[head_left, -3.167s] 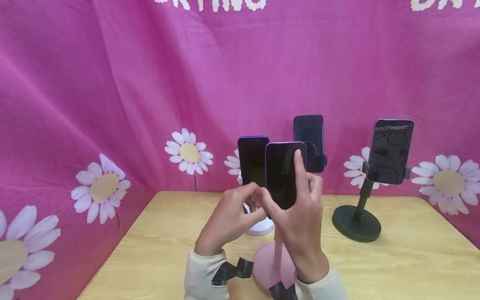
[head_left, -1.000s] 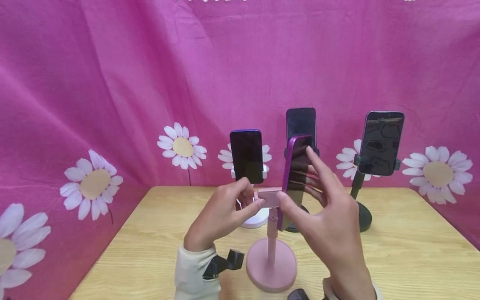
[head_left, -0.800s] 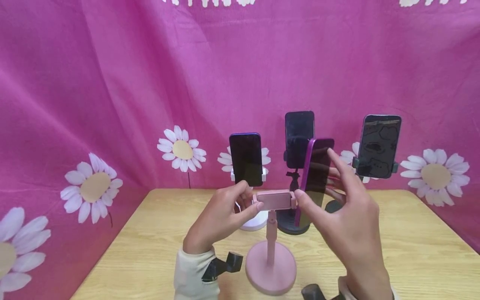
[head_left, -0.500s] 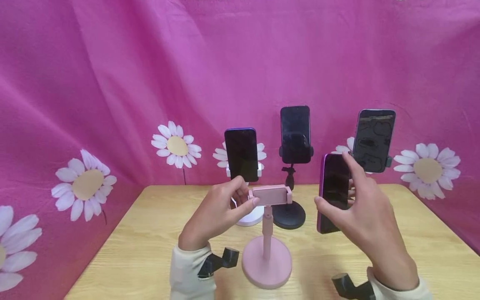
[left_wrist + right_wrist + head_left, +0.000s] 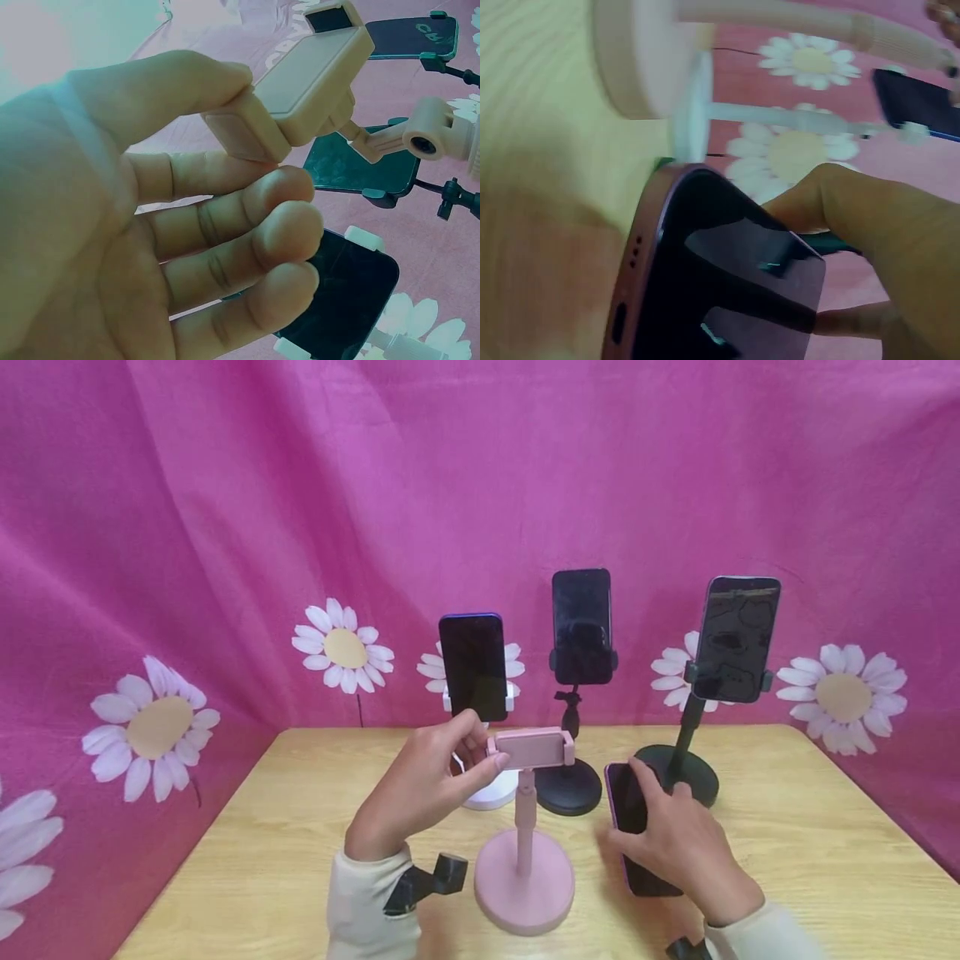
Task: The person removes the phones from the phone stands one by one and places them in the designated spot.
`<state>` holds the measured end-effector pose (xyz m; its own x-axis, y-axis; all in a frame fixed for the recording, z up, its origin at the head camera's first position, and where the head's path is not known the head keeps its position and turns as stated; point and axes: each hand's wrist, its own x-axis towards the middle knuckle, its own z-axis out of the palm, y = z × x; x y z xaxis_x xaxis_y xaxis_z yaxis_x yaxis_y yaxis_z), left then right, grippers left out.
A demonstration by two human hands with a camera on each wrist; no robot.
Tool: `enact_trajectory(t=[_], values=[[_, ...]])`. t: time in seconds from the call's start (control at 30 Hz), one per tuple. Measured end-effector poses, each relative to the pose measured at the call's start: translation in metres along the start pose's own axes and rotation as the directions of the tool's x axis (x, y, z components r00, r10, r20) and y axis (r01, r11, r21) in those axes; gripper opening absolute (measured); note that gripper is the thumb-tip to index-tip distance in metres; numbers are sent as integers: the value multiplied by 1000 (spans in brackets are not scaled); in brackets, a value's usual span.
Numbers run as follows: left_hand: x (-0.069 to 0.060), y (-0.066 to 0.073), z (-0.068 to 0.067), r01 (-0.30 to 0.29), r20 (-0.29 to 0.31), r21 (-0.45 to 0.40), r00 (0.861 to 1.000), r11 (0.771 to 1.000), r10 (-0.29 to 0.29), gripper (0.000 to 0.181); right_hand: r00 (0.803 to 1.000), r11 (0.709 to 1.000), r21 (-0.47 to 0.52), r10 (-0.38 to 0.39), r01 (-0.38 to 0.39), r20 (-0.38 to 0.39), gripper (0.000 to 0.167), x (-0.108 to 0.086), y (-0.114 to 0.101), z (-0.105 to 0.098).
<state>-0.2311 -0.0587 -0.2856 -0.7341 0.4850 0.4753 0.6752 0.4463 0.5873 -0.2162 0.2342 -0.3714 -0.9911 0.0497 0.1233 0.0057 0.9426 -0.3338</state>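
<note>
My left hand (image 5: 420, 781) pinches the left end of the clamp (image 5: 534, 749) on a pink phone stand (image 5: 525, 885). In the left wrist view, thumb and index finger meet at that clamp's end (image 5: 247, 131), while the other fingers curl loosely below. Nothing sits in the clamp. Low over the table to the right, my right hand (image 5: 682, 847) grips a smartphone (image 5: 626, 802) by its edges, dark screen up. The right wrist view has the phone's pinkish bottom edge (image 5: 634, 259) close to the wood; whether it touches is unclear.
Behind are a white stand with a blue-edged phone (image 5: 474, 664), a black stand with a dark phone (image 5: 582, 627), and another black stand (image 5: 678, 768) bearing a phone (image 5: 737, 639), close beyond my right hand. A pink flowered cloth (image 5: 480, 485) backs the wooden table (image 5: 285, 835).
The smartphone has come out of the pink clamp, swung right, and been lowered from upright to nearly flat near the table in my right hand. My left hand keeps its pinch on the clamp.
</note>
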Motion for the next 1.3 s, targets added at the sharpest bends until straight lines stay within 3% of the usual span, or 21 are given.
enact_trajectory(t=[0.2, 0.33, 0.6, 1.03, 1.3], values=[[-5, -4, 2, 15, 8, -3, 1000, 1000, -15, 17, 994, 999, -49, 26, -21, 105, 95, 2, 2, 31], [-4, -4, 1, 5, 1, 4, 1000, 1000, -5, 18, 989, 997, -76, 34, -24, 141, 93, 1, 1, 40], [-1, 0, -4, 10, -2, 22, 1000, 1000, -10, 18, 981, 993, -116, 46, -24, 189, 92, 3, 1, 40], [-6, -3, 2, 14, 17, -29, 1000, 999, -13, 17, 987, 989, -142, -10, 33, 163, 74, -7, 8, 49], [0, 0, -1, -31, -7, -4, 1000, 1000, 31, 17, 974, 985, -171, 7, 33, 225, 77, -1, 9, 40]])
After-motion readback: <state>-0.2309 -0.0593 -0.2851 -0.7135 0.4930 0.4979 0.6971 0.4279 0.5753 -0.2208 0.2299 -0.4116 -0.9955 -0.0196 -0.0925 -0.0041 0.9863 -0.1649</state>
